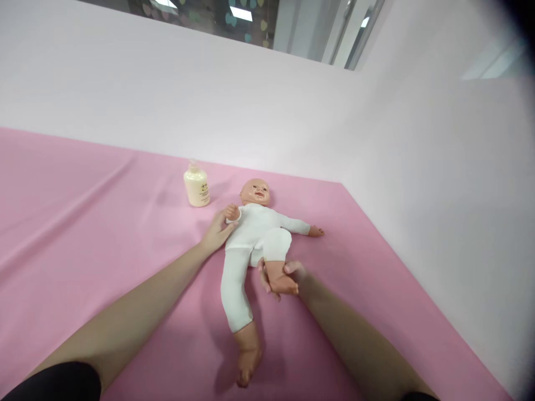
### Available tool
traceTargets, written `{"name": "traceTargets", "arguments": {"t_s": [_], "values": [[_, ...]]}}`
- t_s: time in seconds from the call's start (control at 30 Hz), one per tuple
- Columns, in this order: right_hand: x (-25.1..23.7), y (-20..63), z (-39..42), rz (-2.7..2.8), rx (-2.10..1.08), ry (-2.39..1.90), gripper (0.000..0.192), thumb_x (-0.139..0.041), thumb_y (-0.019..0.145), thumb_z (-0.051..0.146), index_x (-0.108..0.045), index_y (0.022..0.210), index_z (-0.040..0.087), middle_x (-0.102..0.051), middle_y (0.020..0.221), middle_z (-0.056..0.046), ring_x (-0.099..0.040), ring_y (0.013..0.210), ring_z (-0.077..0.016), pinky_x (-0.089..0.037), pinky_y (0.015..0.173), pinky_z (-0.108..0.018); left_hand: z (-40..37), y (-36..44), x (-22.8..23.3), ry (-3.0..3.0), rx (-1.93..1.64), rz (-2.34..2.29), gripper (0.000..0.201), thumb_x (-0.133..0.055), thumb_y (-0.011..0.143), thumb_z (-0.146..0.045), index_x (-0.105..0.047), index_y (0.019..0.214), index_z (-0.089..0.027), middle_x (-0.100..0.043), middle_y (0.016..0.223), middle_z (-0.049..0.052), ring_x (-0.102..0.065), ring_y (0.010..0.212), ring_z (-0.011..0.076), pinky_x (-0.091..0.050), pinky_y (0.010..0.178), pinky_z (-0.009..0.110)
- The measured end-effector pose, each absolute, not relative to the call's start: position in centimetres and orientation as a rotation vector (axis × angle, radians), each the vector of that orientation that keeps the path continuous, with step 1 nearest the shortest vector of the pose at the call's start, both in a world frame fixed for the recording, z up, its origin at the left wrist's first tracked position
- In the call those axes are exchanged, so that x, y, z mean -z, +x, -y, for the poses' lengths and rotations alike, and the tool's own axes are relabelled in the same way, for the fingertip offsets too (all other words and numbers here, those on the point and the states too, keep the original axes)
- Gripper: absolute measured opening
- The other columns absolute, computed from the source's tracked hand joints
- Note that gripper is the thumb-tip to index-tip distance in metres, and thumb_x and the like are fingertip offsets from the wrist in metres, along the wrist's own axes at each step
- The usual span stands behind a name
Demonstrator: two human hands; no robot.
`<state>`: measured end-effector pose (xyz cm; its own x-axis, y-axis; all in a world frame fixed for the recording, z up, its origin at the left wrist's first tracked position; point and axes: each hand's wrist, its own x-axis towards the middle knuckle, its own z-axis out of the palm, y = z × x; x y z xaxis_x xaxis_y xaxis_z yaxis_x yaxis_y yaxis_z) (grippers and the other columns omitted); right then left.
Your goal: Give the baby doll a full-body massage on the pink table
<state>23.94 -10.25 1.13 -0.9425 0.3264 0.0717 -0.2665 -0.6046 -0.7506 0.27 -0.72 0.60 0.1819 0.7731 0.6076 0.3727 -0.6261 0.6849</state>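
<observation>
A baby doll [256, 224] in a white body suit lies on its back on the pink sheet [125, 250]. Its head points away from me, and one leg is stretched out towards me. My left hand [219, 229] is closed round the doll's bent arm at the left side of its chest, the thumb lying against its body. With my right hand [295, 272] I grip the doll's other lower leg above the foot, fingers wrapped behind and thumb at the right; that knee is bent up over the hip. The doll's other arm extends to the right on the sheet.
A pump bottle [196, 186] with cream-coloured contents stands to the left of the doll's head. White walls [188, 100] rise along the back and right of the pink surface. A window [251, 22] sits above the back wall. Folds run across the sheet at the left.
</observation>
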Motion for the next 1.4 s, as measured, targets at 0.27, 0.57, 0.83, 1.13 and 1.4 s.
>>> {"name": "traceTargets", "arguments": {"t_s": [0.27,0.57,0.83,1.13,1.4], "values": [[-2.2,23.9,9.8,0.802,-2.250,-0.319,0.043,-0.046,0.075,0.048,-0.053,0.099,0.013,-0.049,0.054,0.002,-0.035,0.044,-0.0082,-0.027,0.037,-0.018,2.4,0.2,-2.2,2.433,-1.192,-1.071,0.042,-0.051,0.087,-0.035,-0.045,0.126,-0.022,-0.046,0.129,0.010,-0.038,0.125,0.0237,-0.029,0.107,0.042],[-2.0,23.9,9.9,0.839,-2.257,-0.301,0.044,-0.048,0.075,0.049,-0.056,0.101,0.014,-0.050,0.056,0.001,-0.033,0.045,-0.0086,-0.026,0.038,-0.019,2.5,0.1,-2.4,2.452,-1.148,-1.049,0.045,-0.052,0.084,-0.032,-0.045,0.129,-0.024,-0.044,0.130,0.010,-0.038,0.125,0.0258,-0.029,0.107,0.043],[-2.0,23.9,9.9,0.861,-2.248,-0.353,0.044,-0.042,0.078,0.048,-0.053,0.103,0.013,-0.050,0.057,0.001,-0.034,0.045,-0.0097,-0.029,0.040,-0.020,2.5,0.1,-2.4,2.424,-1.118,-1.053,0.047,-0.052,0.083,-0.031,-0.045,0.129,-0.024,-0.043,0.132,0.010,-0.036,0.126,0.0264,-0.027,0.107,0.044],[-1.7,23.9,9.9,0.889,-2.230,-0.379,0.044,-0.037,0.081,0.048,-0.051,0.105,0.013,-0.050,0.058,0.001,-0.032,0.045,-0.0098,-0.028,0.043,-0.022,2.5,0.1,-2.3,2.446,-1.133,-1.029,0.047,-0.052,0.083,-0.029,-0.045,0.130,-0.024,-0.042,0.132,0.010,-0.037,0.125,0.0255,-0.029,0.107,0.042],[-1.6,23.9,9.8,0.928,-2.231,-0.326,0.046,-0.041,0.079,0.048,-0.051,0.108,0.013,-0.052,0.060,0.001,-0.036,0.047,-0.0102,-0.028,0.042,-0.021,2.5,0.2,-2.2,2.461,-1.132,-1.027,0.049,-0.052,0.082,-0.027,-0.044,0.130,-0.024,-0.043,0.132,0.010,-0.037,0.125,0.0263,-0.028,0.106,0.043]]}}
